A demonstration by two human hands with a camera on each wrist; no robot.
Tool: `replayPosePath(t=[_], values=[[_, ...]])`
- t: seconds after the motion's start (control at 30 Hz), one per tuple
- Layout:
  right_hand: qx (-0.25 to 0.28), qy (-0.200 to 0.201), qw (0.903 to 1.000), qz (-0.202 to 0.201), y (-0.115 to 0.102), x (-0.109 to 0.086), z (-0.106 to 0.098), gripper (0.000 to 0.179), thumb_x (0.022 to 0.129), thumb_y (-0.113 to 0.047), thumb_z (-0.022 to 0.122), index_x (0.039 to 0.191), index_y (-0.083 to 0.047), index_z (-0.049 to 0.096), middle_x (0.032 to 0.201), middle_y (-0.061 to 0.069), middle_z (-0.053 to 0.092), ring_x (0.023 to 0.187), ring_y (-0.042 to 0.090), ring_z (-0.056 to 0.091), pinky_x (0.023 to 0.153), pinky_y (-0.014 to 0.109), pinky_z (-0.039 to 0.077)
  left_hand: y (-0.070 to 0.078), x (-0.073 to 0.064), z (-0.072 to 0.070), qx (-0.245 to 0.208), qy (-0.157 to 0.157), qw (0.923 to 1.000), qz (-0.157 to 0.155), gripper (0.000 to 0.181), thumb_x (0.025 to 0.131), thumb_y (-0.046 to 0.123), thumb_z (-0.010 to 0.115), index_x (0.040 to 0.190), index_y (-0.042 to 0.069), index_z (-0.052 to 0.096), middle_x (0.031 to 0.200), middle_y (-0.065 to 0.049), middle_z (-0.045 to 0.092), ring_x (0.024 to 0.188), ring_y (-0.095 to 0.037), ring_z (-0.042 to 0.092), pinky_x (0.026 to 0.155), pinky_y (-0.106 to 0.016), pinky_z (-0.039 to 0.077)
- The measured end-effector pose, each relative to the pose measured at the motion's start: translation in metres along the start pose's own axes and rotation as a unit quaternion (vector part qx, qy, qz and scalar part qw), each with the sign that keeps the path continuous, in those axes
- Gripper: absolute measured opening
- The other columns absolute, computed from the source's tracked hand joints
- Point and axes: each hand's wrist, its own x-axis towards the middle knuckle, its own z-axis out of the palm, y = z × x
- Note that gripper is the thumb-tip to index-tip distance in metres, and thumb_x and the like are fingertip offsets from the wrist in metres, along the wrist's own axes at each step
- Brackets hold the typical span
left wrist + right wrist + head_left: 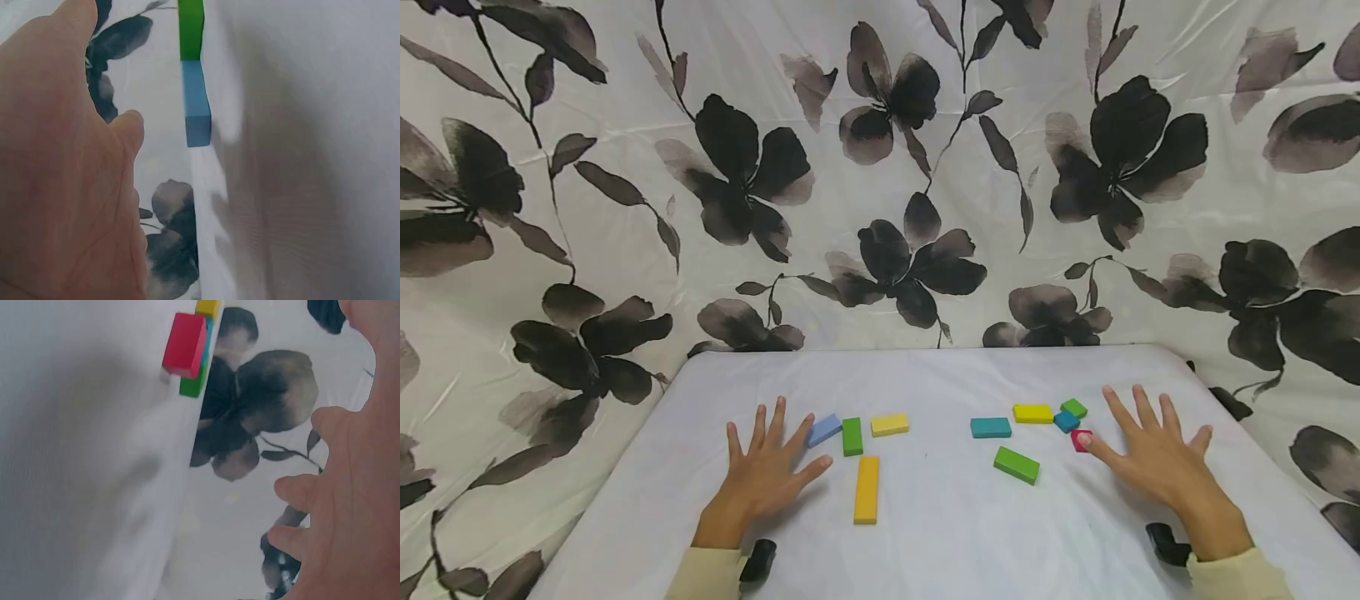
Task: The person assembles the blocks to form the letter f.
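Note:
My left hand [766,471] is spread over the left side of the table, holding nothing. Nearest to it lies a blue block [825,430], followed by a green block [852,437], a pale yellow block [890,425] and a long orange-yellow block [867,490]. My right hand [1161,458] is spread likewise on the right, its thumb or fingertip overlapping a red block [1079,442] in the head view. In the right wrist view, the red block [184,347] stands apart from that hand. Near it are a small blue block [1066,422] and a small green block [1074,407].
Farther in on the right half lie a yellow block [1033,413], a teal block [991,427] and a green block [1017,465]. A white cloth covers the table [925,550]. Behind it hangs a floral curtain [820,192]. Dark wrist devices [758,561] show at both cuffs.

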Motion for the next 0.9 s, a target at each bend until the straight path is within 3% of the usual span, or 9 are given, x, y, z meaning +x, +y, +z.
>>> replayPosePath(t=[0.43,0.63,0.9], values=[[-0.008,-0.001,0.9997,-0.025,-0.025,0.002,0.008,0.099,0.089,-0.078,0.043,0.161,-0.016,0.017,0.158,0.035,0.011,0.139,0.062,0.004,0.092,0.087,-0.009,0.014,-0.002,-0.004,0.013,0.019,0.9988,0.043,0.083,0.091,0.077,0.043,0.156,0.024,0.039,0.166,-0.017,0.008,0.150,-0.045,0.001,0.108,-0.071,-0.016],[-0.003,0.013,0.9988,-0.047,-0.037,0.005,0.013,0.095,0.089,-0.077,0.046,0.161,-0.020,0.022,0.160,0.029,0.018,0.141,0.057,0.012,0.097,0.086,-0.001,0.018,0.000,-0.001,0.019,0.024,0.9978,0.059,0.082,0.091,0.076,0.043,0.151,0.021,0.048,0.164,-0.018,0.020,0.150,-0.043,0.008,0.112,-0.069,-0.010],[0.009,0.025,0.9969,-0.074,-0.054,0.005,0.015,0.091,0.091,-0.074,0.047,0.159,-0.015,0.031,0.157,0.027,0.029,0.139,0.053,0.026,0.101,0.081,0.014,0.027,0.004,-0.002,0.014,0.020,0.9972,0.071,0.079,0.092,0.076,0.041,0.145,0.020,0.056,0.157,-0.014,0.038,0.148,-0.038,0.024,0.116,-0.065,-0.002]])
